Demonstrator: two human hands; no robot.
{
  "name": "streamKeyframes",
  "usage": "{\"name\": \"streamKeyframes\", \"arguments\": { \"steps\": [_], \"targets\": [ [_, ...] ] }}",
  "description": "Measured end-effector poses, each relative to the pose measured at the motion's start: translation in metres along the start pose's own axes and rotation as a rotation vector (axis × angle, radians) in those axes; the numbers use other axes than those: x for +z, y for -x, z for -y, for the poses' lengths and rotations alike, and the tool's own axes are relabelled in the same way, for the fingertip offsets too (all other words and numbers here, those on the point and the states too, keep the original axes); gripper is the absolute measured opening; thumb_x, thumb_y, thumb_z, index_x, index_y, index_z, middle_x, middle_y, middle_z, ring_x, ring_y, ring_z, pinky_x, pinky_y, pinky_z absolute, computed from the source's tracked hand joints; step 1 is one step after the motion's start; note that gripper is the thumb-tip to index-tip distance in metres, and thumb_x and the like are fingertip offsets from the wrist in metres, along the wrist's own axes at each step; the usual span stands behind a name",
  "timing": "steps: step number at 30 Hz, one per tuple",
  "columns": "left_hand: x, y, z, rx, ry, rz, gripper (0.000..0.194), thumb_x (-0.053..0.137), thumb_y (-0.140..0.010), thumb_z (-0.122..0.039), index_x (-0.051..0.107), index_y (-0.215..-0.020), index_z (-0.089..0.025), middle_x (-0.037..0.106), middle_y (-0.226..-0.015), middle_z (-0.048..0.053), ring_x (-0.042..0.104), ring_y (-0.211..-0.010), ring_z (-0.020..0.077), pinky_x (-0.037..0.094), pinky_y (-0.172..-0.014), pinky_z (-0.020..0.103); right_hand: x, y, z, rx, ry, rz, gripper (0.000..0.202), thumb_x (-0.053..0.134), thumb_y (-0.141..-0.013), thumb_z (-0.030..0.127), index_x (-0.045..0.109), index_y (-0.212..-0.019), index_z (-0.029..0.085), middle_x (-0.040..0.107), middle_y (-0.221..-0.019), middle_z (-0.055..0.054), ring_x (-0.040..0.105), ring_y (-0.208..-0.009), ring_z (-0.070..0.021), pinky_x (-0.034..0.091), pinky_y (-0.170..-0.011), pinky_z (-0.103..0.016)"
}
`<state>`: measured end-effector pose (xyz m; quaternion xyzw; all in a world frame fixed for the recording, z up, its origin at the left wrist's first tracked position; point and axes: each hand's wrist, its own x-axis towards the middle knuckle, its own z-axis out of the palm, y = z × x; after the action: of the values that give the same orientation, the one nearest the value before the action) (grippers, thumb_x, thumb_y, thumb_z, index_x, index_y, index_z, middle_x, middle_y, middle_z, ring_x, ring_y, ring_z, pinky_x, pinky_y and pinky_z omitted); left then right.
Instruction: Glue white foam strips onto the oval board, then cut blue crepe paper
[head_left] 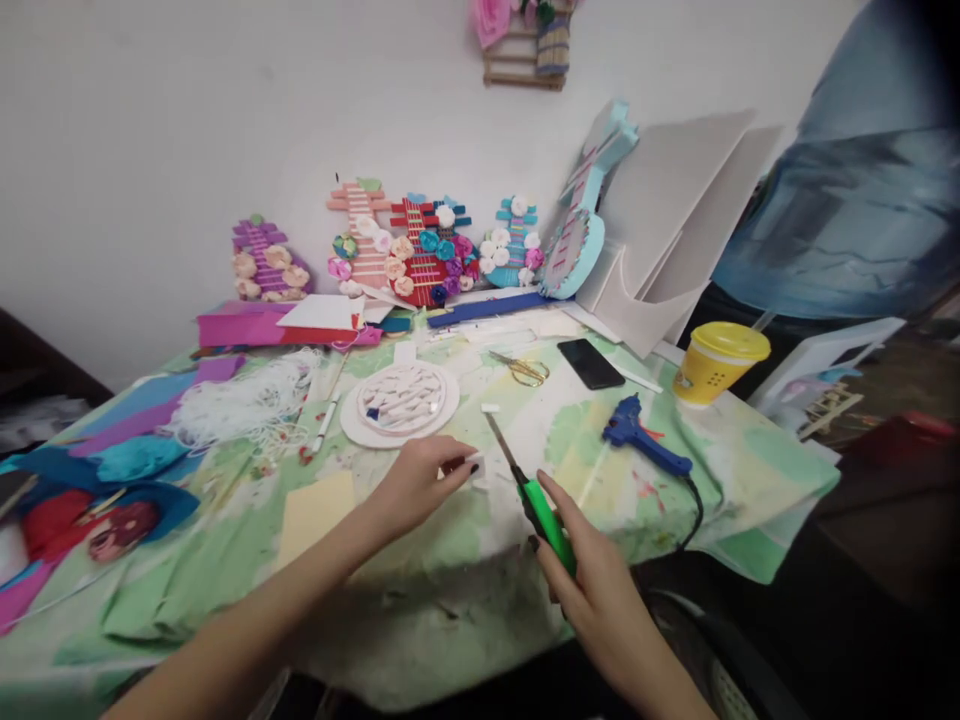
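The person's right hand [600,575] is curled around a long metal tool with a green and black handle [545,512]. The left hand [420,485] pinches a small white scrap [480,474] near the tool. A little white strip [490,408] lies by the tool's tip. Beyond the left hand sits a flat, round white board [350,414]. Farther off are gold-handled scissors [519,367].

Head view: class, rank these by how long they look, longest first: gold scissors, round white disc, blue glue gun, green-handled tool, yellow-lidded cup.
1. Green-handled tool, though the right hand partly covers it
2. Round white disc
3. Blue glue gun and yellow-lidded cup: too alike to rank
4. Gold scissors
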<state>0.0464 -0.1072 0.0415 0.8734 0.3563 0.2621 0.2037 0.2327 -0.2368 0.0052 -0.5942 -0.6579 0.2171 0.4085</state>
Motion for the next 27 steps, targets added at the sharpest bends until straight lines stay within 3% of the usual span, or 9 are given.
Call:
{"name": "streamKeyframes", "arguments": {
  "steps": [3, 8, 13, 27],
  "targets": [
    [0.013, 0.030, -0.008, 0.020, -0.016, -0.096, 0.018, 0.056, -0.079, -0.019, 0.066, -0.094, -0.016, 0.070, -0.079, 0.002, 0.062, -0.066, 0.0118, 0.045, -0.065, 0.021, 0.015, 0.022, 0.005, -0.049, -0.004, 0.035, 0.057, 0.035, -0.088, 0.015, 0.022, -0.143, 0.021, 0.046, -0.136, -0.010, 0.045, -0.123, -0.0183, 0.040, -0.099, -0.035],
    [0.035, 0.054, -0.010, 0.039, -0.048, -0.193, 0.011, 0.057, -0.079, -0.017, 0.066, -0.087, -0.016, 0.071, -0.080, 0.002, 0.064, -0.066, 0.0124, 0.048, -0.066, 0.022, 0.025, 0.044, 0.007, -0.041, 0.071, 0.040, 0.057, 0.031, -0.090, 0.013, 0.020, -0.145, 0.024, 0.058, -0.115, -0.011, 0.057, -0.105, -0.0186, 0.047, -0.090, -0.035],
    [0.045, 0.060, -0.006, 0.032, -0.040, -0.297, 0.010, 0.059, -0.079, -0.017, 0.066, -0.084, -0.016, 0.072, -0.079, 0.002, 0.066, -0.068, 0.0132, 0.050, -0.068, 0.022, 0.028, 0.051, 0.004, -0.042, 0.116, 0.069, 0.055, 0.030, -0.090, 0.013, 0.023, -0.144, 0.024, 0.060, -0.109, -0.012, 0.059, -0.098, -0.0201, 0.049, -0.085, -0.036],
    [0.052, 0.064, -0.006, 0.016, 0.025, -0.352, 0.010, 0.058, -0.079, -0.017, 0.067, -0.083, -0.017, 0.072, -0.085, 0.004, 0.067, -0.077, 0.0145, 0.052, -0.074, 0.023, 0.042, 0.051, 0.007, -0.056, 0.159, 0.082, 0.057, 0.029, -0.089, 0.011, 0.021, -0.145, 0.023, 0.058, -0.108, -0.015, 0.061, -0.090, -0.0207, 0.050, -0.083, -0.038]
  ]
}}
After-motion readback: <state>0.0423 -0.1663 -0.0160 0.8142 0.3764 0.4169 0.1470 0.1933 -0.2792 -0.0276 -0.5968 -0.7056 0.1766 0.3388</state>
